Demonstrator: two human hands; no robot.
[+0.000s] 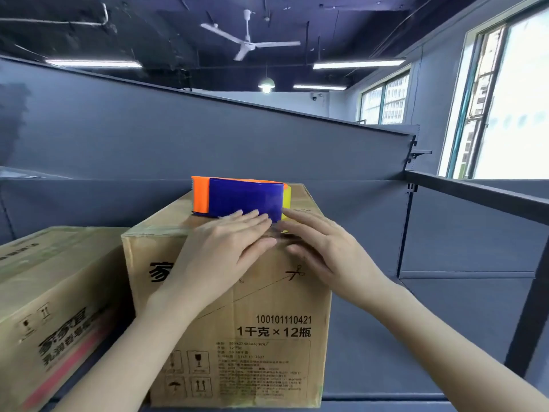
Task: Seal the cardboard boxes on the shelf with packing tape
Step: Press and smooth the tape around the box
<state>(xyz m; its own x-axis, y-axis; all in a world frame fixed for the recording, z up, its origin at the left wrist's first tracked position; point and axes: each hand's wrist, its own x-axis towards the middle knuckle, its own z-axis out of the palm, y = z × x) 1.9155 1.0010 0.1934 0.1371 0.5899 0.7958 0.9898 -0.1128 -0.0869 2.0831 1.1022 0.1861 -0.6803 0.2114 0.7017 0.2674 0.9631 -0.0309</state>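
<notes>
Sitting at far left on the grey shelf (362,361): a left box (59,292), printed side facing out, partly cut off by the frame edge. Standing just beside it, towards the middle: the box (237,328), upright, flaps closed, black print and handling symbols on the near face. Resting on top of the box, near its front edge: a tape dispenser (237,197), orange at the left end, blue roll across the front, a bit of yellow showing at the right end. Pressing flat on the front top edge of the box with the left hand (231,248), fingers straight and held together, fingertips reaching the foot of the blue roll. Pressing down beside it with the right hand (326,251), fingers straight and slightly spread, forefinger tip by the yellow end of the dispenser. Almost meeting, thumb to thumb, over the middle of that edge; gripping nothing with either. Shining at far right, beyond the shelf frame: windows (505,99).
</notes>
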